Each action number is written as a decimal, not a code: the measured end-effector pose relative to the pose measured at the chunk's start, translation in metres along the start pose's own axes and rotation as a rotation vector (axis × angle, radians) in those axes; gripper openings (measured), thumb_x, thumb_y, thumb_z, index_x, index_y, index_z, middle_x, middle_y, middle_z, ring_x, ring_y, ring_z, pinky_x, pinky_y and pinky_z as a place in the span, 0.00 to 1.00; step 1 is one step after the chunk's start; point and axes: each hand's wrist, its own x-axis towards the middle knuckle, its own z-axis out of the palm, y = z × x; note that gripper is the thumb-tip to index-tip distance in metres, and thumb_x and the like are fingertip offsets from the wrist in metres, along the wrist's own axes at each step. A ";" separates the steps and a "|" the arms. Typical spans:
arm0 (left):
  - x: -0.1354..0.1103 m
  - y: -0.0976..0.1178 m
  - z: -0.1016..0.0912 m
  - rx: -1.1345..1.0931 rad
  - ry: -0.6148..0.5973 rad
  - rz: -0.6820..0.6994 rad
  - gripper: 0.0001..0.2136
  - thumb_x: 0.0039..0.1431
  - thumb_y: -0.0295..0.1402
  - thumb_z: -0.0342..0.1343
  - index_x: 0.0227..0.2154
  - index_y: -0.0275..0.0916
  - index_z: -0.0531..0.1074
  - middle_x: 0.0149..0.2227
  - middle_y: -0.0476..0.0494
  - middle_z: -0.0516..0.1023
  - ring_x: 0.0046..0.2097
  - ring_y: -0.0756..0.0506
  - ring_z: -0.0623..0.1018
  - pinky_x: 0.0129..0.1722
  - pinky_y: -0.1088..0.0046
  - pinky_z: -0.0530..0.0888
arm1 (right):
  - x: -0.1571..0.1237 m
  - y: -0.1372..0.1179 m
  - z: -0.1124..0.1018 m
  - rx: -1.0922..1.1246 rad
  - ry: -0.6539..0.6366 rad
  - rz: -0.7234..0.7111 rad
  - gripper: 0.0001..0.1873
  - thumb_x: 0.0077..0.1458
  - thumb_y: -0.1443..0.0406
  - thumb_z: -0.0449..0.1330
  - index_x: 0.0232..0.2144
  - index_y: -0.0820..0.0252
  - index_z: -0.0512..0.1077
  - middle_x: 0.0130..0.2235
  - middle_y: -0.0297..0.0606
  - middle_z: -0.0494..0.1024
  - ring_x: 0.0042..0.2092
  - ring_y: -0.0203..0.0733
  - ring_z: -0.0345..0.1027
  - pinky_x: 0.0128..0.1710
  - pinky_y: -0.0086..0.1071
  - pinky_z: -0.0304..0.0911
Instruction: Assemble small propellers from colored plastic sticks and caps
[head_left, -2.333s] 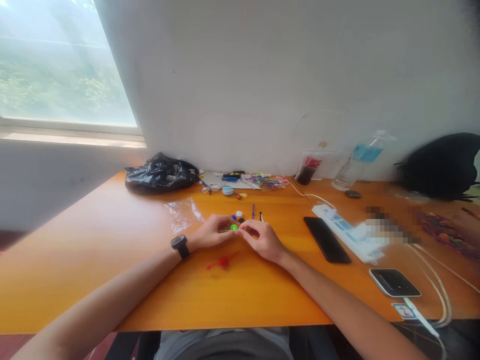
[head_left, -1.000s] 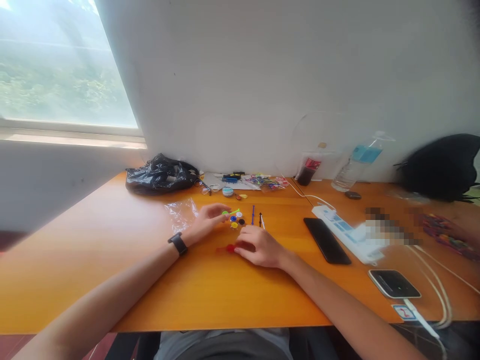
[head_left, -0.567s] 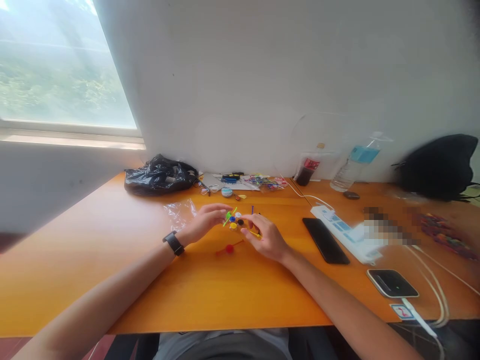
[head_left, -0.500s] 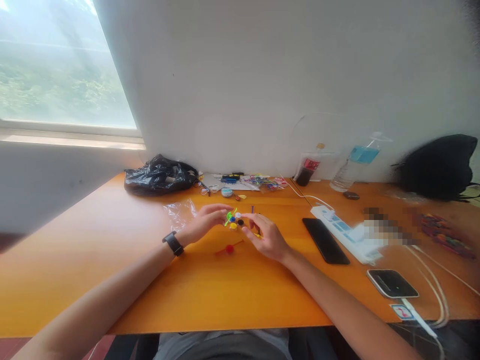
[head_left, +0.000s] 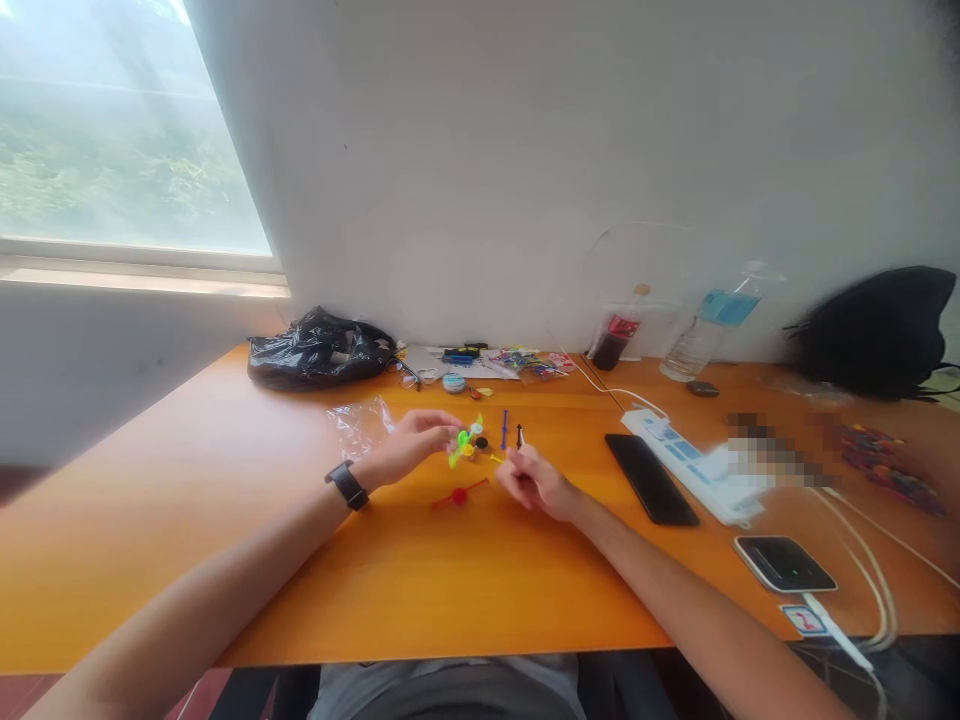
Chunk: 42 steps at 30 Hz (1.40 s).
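Note:
My left hand (head_left: pixel 416 446) is curled with thumb and fingertips at a bright green propeller-like piece (head_left: pixel 463 446), which it seems to pinch. Small discs in white (head_left: pixel 477 430), black (head_left: pixel 481 443) and yellow (head_left: pixel 469 451) lie close to that piece, partly overlapped by it. My right hand (head_left: pixel 535 482) is closed, and a thin white stick (head_left: pixel 523 437) pokes up from its fingers. Just beyond it lie a blue stick (head_left: pixel 505 428) and a black stick (head_left: pixel 518 436). A yellow stick (head_left: pixel 496 459) is by its fingertips. Nearer me rests a red disc with a red stick (head_left: pixel 460 495).
A clear plastic bag (head_left: pixel 360 428) lies beyond my left hand, a black plastic bag (head_left: pixel 319 350) behind it. To the right are a phone (head_left: pixel 651 480), a white power strip (head_left: pixel 686 465) and a charging device (head_left: pixel 784 565). Two bottles, cola (head_left: pixel 615 340) and water (head_left: pixel 690 345), stand by the wall.
My right hand has drawn back to the right from the discs and closed, with a white stick showing. The green piece has turned and shifted slightly, and my left fingers have curled.

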 end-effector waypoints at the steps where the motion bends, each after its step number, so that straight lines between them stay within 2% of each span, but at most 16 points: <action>1: 0.000 0.000 0.000 -0.021 0.012 -0.001 0.09 0.57 0.34 0.63 0.36 0.35 0.81 0.31 0.45 0.80 0.32 0.48 0.76 0.36 0.73 0.73 | 0.000 0.000 -0.002 0.075 -0.025 0.015 0.42 0.68 0.38 0.40 0.12 0.57 0.61 0.16 0.32 0.53 0.22 0.36 0.47 0.25 0.35 0.47; 3: 0.001 0.000 -0.001 -0.052 0.026 0.000 0.07 0.55 0.33 0.64 0.34 0.35 0.80 0.29 0.46 0.79 0.32 0.49 0.77 0.37 0.72 0.74 | 0.000 -0.001 -0.007 0.149 0.027 0.020 0.43 0.66 0.35 0.36 0.10 0.55 0.54 0.16 0.32 0.51 0.22 0.37 0.45 0.26 0.36 0.47; 8: 0.001 -0.002 0.000 -0.062 0.054 -0.031 0.09 0.53 0.35 0.69 0.31 0.34 0.78 0.31 0.42 0.82 0.35 0.46 0.81 0.41 0.70 0.78 | 0.003 0.001 -0.012 0.150 0.156 0.024 0.43 0.65 0.35 0.39 0.11 0.56 0.60 0.18 0.33 0.53 0.24 0.38 0.45 0.28 0.36 0.46; 12: -0.002 -0.001 0.003 -0.010 0.036 -0.070 0.13 0.52 0.38 0.71 0.30 0.33 0.77 0.31 0.39 0.84 0.35 0.45 0.83 0.40 0.69 0.80 | 0.004 0.004 -0.010 0.163 0.161 0.010 0.42 0.66 0.37 0.42 0.11 0.58 0.61 0.17 0.33 0.53 0.24 0.37 0.44 0.28 0.36 0.44; 19: -0.005 0.002 0.006 0.078 -0.028 -0.082 0.15 0.52 0.42 0.72 0.29 0.34 0.79 0.29 0.39 0.84 0.32 0.44 0.83 0.38 0.68 0.80 | 0.004 0.008 -0.011 0.131 0.186 0.012 0.43 0.66 0.37 0.41 0.11 0.58 0.60 0.17 0.34 0.55 0.24 0.37 0.46 0.28 0.36 0.46; 25: -0.004 -0.001 0.004 0.093 -0.087 -0.081 0.13 0.54 0.40 0.70 0.29 0.34 0.80 0.29 0.39 0.84 0.32 0.45 0.83 0.37 0.69 0.80 | 0.004 0.008 -0.012 0.162 0.187 0.009 0.42 0.66 0.38 0.42 0.11 0.58 0.61 0.17 0.34 0.54 0.24 0.37 0.45 0.28 0.36 0.44; 30: -0.003 -0.002 0.002 0.005 -0.013 -0.046 0.09 0.53 0.35 0.69 0.29 0.33 0.80 0.27 0.40 0.83 0.31 0.46 0.82 0.36 0.71 0.78 | 0.004 0.009 -0.011 0.165 0.183 -0.020 0.42 0.68 0.39 0.42 0.11 0.58 0.61 0.17 0.33 0.54 0.23 0.37 0.46 0.27 0.36 0.44; 33: 0.001 -0.004 -0.003 -0.112 0.050 -0.003 0.08 0.53 0.34 0.69 0.27 0.34 0.79 0.26 0.42 0.82 0.30 0.48 0.81 0.35 0.72 0.77 | 0.004 0.009 -0.011 0.157 0.199 -0.005 0.42 0.67 0.38 0.42 0.11 0.57 0.61 0.17 0.33 0.54 0.24 0.37 0.46 0.28 0.36 0.45; 36: 0.005 -0.008 -0.007 -0.242 0.088 -0.017 0.08 0.53 0.34 0.68 0.28 0.34 0.77 0.26 0.43 0.81 0.29 0.49 0.80 0.34 0.74 0.76 | 0.004 0.009 -0.011 0.178 0.218 -0.018 0.41 0.68 0.40 0.43 0.11 0.58 0.62 0.17 0.33 0.55 0.24 0.37 0.46 0.28 0.36 0.44; 39: 0.006 -0.009 -0.008 -0.356 0.096 -0.059 0.08 0.52 0.32 0.68 0.31 0.35 0.76 0.28 0.43 0.81 0.30 0.49 0.80 0.33 0.75 0.76 | 0.004 0.009 -0.009 0.197 0.277 -0.023 0.36 0.68 0.43 0.50 0.16 0.59 0.68 0.19 0.33 0.58 0.25 0.37 0.47 0.28 0.35 0.43; 42: 0.005 -0.007 -0.006 -0.434 0.071 -0.095 0.10 0.50 0.30 0.68 0.34 0.35 0.74 0.30 0.43 0.82 0.32 0.48 0.81 0.36 0.74 0.76 | 0.005 0.008 -0.006 0.179 0.309 0.005 0.26 0.66 0.47 0.58 0.24 0.59 0.73 0.22 0.30 0.58 0.26 0.36 0.48 0.28 0.33 0.43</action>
